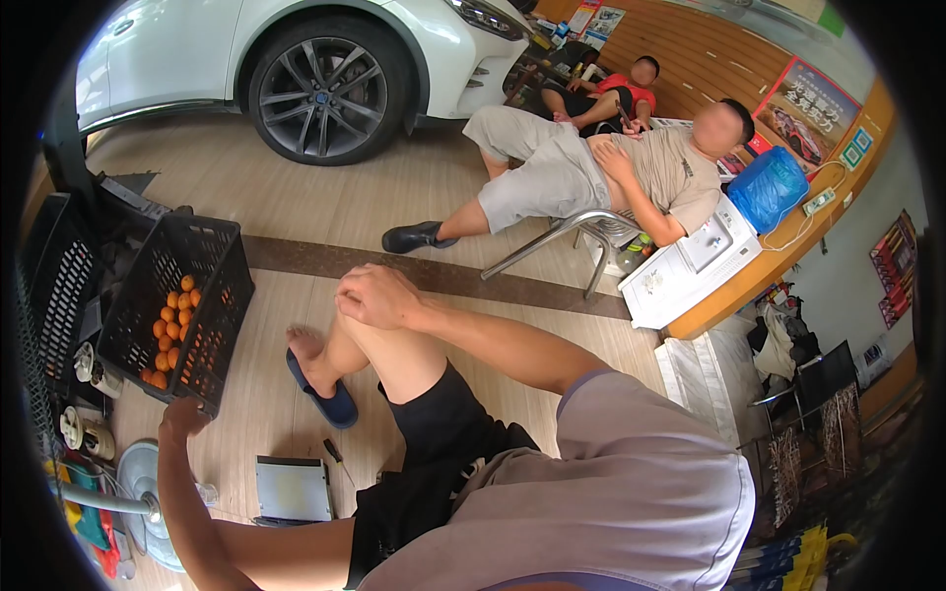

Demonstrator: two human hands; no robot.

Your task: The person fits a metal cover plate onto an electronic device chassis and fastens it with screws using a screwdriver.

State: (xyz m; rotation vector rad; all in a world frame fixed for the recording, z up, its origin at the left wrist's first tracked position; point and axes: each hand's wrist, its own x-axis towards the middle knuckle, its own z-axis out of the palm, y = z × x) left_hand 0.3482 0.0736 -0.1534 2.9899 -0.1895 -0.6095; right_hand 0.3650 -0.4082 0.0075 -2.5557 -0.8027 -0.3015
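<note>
My right hand (379,295) rests on my bent right knee, its fingers draped over the kneecap and holding no object. At the left, my left hand (185,419) is curled at the near corner of a black plastic crate (223,286); its fingers are partly hidden. Several oranges (168,328) lie inside the crate, which has slotted walls. On the floor between my legs are a flat silver-grey box (294,489) and a screwdriver (333,450) with a dark handle. My foot wears a dark blue slipper (335,404).
A white car (187,54) stands ahead. One person (650,177) reclines on a metal chair (552,241); another person (631,94) sits behind. A white box (680,276) with a blue plastic bag (769,189) is at the right. A grey fan (148,504) stands lower left.
</note>
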